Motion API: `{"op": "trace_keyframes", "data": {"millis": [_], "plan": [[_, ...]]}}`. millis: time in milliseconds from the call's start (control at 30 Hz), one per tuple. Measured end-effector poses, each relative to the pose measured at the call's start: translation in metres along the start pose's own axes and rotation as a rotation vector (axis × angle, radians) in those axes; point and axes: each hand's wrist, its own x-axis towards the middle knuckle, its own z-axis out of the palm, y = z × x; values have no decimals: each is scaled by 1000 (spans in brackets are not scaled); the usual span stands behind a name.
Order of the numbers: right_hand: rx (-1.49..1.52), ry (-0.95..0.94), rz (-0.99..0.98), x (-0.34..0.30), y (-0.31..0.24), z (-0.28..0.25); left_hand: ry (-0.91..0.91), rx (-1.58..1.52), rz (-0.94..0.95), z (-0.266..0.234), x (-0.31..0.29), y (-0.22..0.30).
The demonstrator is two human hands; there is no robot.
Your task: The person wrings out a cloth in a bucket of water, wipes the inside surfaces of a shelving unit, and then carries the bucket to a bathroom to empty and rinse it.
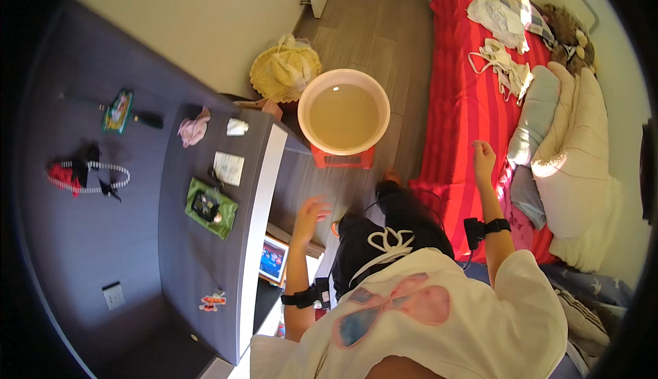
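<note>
A pale pink washbasin [379, 137] holds cloudy yellowish water and rests on a red plastic stool [343, 159] ahead of me. My left hand [312, 218] hangs in the air beside the desk edge, fingers apart and slightly blurred, with nothing in it. Over the edge of the bed, my right hand [484, 160] is raised with loosely bent fingers and nothing visible in them. Neither hand touches the basin. Both my forearms wear black straps, and the right one carries a small black device [473, 232].
A dark desk [199, 262] on the left bears a green tray [229, 225], a paper [228, 168] and a pink cloth [195, 129]. Beyond it sits a yellow hat [282, 70]. The bed [449, 105] with red covers on the right holds clothes and a folded quilt [572, 166].
</note>
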Motion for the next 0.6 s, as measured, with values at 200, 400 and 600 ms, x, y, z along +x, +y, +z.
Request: {"op": "trace_keyframes", "data": {"millis": [200,400,600], "plan": [[-4,-226,79,62,34,0,-241,82,-120,80,95,12],[-64,-605,401,155,56,46,-61,-5,-244,101,164,0],[-87,-986,565,186,77,164,443,-174,-259,53,163,-16]]}}
